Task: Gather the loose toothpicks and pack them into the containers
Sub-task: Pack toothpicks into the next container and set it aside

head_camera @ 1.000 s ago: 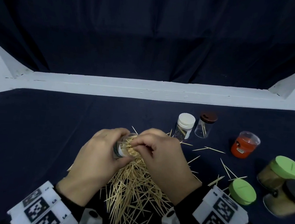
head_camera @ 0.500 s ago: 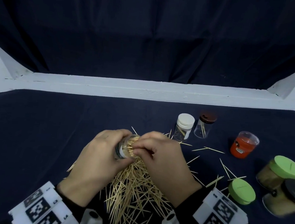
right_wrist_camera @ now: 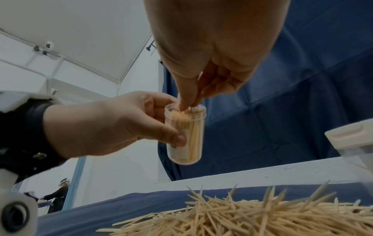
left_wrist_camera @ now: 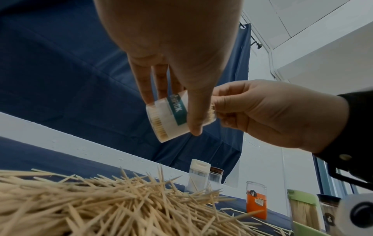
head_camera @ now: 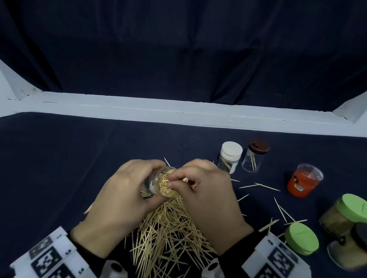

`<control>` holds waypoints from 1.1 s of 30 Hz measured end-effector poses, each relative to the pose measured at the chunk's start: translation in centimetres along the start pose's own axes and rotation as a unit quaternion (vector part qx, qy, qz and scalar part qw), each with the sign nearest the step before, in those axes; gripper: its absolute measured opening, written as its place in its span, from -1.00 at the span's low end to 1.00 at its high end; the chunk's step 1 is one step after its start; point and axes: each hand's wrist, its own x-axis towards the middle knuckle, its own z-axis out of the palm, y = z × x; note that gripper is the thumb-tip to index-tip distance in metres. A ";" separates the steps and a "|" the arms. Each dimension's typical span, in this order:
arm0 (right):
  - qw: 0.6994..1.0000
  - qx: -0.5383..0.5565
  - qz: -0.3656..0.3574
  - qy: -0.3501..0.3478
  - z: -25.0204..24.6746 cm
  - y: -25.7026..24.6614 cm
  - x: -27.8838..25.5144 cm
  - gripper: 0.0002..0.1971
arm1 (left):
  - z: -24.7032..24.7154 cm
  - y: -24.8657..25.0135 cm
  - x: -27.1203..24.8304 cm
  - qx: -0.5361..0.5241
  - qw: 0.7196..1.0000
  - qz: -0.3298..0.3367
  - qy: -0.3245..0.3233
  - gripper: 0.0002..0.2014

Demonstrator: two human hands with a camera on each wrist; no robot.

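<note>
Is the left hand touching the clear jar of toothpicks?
Touching. The right wrist view shows the left hand with thumb and fingers wrapped around the jar.

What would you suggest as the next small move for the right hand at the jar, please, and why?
Probably let go and draw the right hand back to the loose toothpicks for another pinch. Its fingertips are at the mouth of the clear jar gripped by the left hand, the jar already looks densely packed, and a large pile remains on the table.

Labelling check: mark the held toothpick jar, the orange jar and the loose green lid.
held toothpick jar (right_wrist_camera: 184,135): right wrist view, clear wall.
orange jar (head_camera: 300,185): head view, orange body.
loose green lid (head_camera: 301,238): head view, top face.
</note>
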 end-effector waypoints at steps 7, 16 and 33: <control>0.999 0.045 0.005 0.017 -0.7 -0.3 0.2 -0.91 | 0.1 -0.3 0.1 0.003 1.000 0.008 0.017 -0.41; 0.993 -0.069 -0.082 -0.058 -0.1 -0.3 0.0 -0.71 | -0.3 -0.2 0.1 0.010 1.000 0.001 0.023 -0.46; 0.976 -0.157 -0.153 -0.008 0.1 -0.9 0.1 -0.92 | -0.3 -0.1 0.1 0.006 0.999 0.022 0.025 -0.42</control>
